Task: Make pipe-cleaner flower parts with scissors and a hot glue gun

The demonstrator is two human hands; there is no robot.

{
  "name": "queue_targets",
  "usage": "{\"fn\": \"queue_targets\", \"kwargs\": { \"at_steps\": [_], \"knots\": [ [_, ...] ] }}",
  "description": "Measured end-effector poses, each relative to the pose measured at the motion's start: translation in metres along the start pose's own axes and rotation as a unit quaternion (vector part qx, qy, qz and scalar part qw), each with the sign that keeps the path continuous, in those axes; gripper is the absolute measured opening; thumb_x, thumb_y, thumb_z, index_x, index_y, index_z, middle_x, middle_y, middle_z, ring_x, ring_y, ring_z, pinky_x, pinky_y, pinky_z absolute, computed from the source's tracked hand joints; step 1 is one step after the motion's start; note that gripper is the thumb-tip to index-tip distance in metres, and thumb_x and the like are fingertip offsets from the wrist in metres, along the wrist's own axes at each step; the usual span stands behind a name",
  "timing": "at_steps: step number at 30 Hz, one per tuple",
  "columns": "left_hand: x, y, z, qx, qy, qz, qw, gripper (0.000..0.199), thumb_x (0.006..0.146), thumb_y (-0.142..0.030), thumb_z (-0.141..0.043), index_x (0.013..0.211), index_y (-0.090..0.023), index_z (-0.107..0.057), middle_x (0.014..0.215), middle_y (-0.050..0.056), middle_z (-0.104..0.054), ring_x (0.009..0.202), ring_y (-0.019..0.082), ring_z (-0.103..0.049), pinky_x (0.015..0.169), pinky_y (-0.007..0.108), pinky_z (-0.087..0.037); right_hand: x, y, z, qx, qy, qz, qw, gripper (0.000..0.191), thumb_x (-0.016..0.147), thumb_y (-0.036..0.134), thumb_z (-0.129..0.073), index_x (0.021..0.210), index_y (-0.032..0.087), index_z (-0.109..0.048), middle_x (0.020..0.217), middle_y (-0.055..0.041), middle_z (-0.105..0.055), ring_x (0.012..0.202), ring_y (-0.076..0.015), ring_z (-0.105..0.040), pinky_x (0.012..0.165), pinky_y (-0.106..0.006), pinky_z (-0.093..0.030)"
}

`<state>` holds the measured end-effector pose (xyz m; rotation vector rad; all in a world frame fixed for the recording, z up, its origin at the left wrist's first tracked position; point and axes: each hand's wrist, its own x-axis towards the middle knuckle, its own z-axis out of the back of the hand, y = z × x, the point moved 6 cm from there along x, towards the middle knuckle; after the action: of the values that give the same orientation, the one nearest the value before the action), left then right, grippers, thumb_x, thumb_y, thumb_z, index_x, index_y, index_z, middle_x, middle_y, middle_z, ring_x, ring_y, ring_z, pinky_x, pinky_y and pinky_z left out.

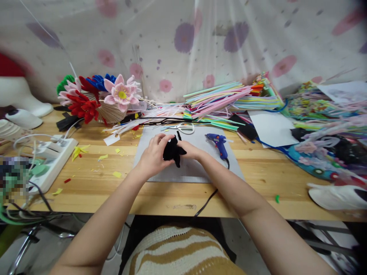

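Above a grey mat (163, 176), a black fuzzy flower-like piece with pointed petals (174, 150) is held between my two hands. My left hand (154, 154) wraps its fingers and thumb around the left side of it. From the right, my right hand (187, 149) grips it, with the fingertips mostly hidden behind the black piece. White-handled scissors (185, 128) lie just beyond my hands at the mat's far edge. On the mat's right side rests a blue glue gun (218, 144), its cord running down over the table's front edge.
Fuzzy flowers (99, 95) in several colours stand at the back left. A heap of pastel pipe cleaners (226, 100) lies along the back. A white power strip (57, 164) with cables is at left. White paper (271, 128) and a white shape (336, 196) lie right. Yellow scraps (117, 174) dot the wooden table.
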<state>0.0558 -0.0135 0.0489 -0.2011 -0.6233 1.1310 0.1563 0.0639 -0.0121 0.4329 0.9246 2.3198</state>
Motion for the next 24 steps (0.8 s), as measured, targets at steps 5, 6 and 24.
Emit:
{"fn": "queue_targets", "kwargs": {
  "at_steps": [5,6,24],
  "knots": [
    [-0.001,-0.004,0.0,0.028,0.015,-0.05,0.998,0.07,0.066,-0.028,-0.068,0.128,-0.028,-0.036,0.126,0.009,-0.039,0.119,0.027,-0.039,0.098,0.046,-0.038,0.0,-0.006,-0.002,0.02,0.056,0.0,0.998,0.009,0.063,0.013,-0.053,0.07,0.013,-0.058,0.068,0.0003,-0.06,0.065,-0.013,-0.052,0.061,-0.023,-0.041],
    [0.0,-0.003,-0.002,0.027,0.035,-0.056,0.997,0.072,0.066,-0.029,-0.068,0.129,-0.029,-0.035,0.128,0.009,-0.037,0.12,0.027,-0.038,0.099,0.045,-0.037,0.001,-0.008,-0.003,0.013,0.072,-0.001,0.997,0.009,0.062,0.012,-0.052,0.068,0.013,-0.057,0.064,0.0012,-0.058,0.062,-0.0118,-0.05,0.059,-0.022,-0.04],
    [0.016,0.003,0.002,-0.031,-0.05,-0.06,0.996,0.012,0.07,-0.01,-0.06,0.079,-0.018,-0.062,0.089,0.004,-0.062,0.087,0.017,-0.059,0.081,0.034,-0.05,0.015,-0.006,0.014,-0.006,0.105,-0.002,0.994,0.014,0.062,0.017,-0.044,0.066,0.012,-0.056,0.057,0.0031,-0.049,0.054,-0.008,-0.037,0.052,-0.02,-0.033]
  ]
}}
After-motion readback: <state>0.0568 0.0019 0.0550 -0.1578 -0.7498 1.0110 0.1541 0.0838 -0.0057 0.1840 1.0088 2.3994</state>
